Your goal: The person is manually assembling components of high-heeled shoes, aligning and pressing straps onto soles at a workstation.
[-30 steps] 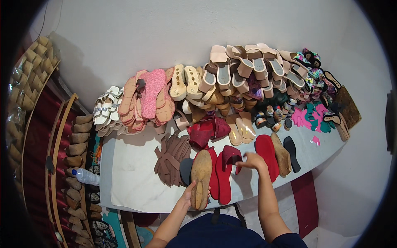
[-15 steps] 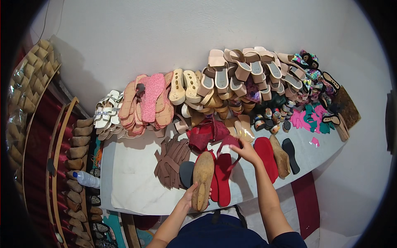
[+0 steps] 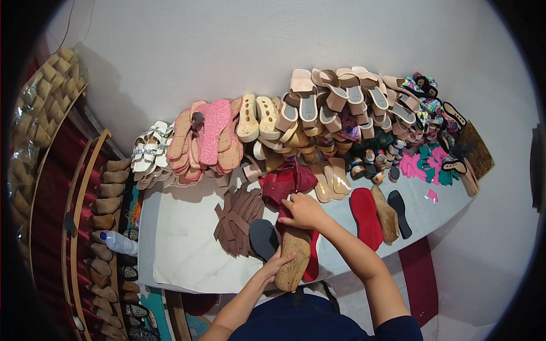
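My left hand (image 3: 274,267) is wrapped round the heel half of a wooden shoe last (image 3: 294,256), held slanting over the table's front edge. At the last's far end my right hand (image 3: 306,212) pinches a dark red strap (image 3: 282,215), which lies against the toe, partly hidden by the fingers. Beneath and to the right of the last shows a red insole (image 3: 313,264). Left of it lies a dark grey sole (image 3: 263,238). Just beyond my right hand sits a heap of dark red straps (image 3: 284,184).
Brown strap pieces (image 3: 236,221) fan out at left. To the right lie a red insole (image 3: 367,216), another wooden last (image 3: 387,219) and a black sole (image 3: 400,213). Stacked sandals (image 3: 335,96) and small bottles (image 3: 375,162) line the back. A rack of lasts (image 3: 105,206) stands left.
My right hand has brought the dark red strap leftward from above the red insole to the last's toe. The last has turned over and tilted in my left hand.
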`<state>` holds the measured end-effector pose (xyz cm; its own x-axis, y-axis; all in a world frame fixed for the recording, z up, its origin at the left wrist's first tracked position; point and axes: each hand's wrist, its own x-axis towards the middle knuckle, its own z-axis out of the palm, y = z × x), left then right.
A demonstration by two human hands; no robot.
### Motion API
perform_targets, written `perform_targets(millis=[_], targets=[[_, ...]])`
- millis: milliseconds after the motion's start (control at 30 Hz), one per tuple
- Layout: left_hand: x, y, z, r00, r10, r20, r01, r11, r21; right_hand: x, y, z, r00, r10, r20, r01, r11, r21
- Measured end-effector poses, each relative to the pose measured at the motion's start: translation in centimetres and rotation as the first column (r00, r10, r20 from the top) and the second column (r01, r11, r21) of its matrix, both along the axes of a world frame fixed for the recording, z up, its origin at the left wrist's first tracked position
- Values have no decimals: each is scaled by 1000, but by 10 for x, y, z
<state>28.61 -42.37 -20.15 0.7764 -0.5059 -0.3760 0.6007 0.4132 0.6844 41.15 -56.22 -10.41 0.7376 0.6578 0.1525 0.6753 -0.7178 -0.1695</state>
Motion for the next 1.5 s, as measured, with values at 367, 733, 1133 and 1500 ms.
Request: perform_targets(millis=[367, 733, 1133, 1500], targets=[[-1, 7, 1, 1000, -3, 28, 2, 999, 33, -10, 3, 7, 990, 36, -134, -50, 994, -100], [0, 8, 22, 997, -6, 82, -4, 993, 118, -21, 9, 6, 997, 62, -48, -62, 998, -8], [3, 8, 19, 994, -5, 107, -9, 992, 126, -22, 9, 6, 988, 150, -26, -151, 988, -13], [0, 11, 16, 997, 32, 75, -36, 998, 49, -27, 4, 28, 988, 55, -143, -57, 998, -12]])
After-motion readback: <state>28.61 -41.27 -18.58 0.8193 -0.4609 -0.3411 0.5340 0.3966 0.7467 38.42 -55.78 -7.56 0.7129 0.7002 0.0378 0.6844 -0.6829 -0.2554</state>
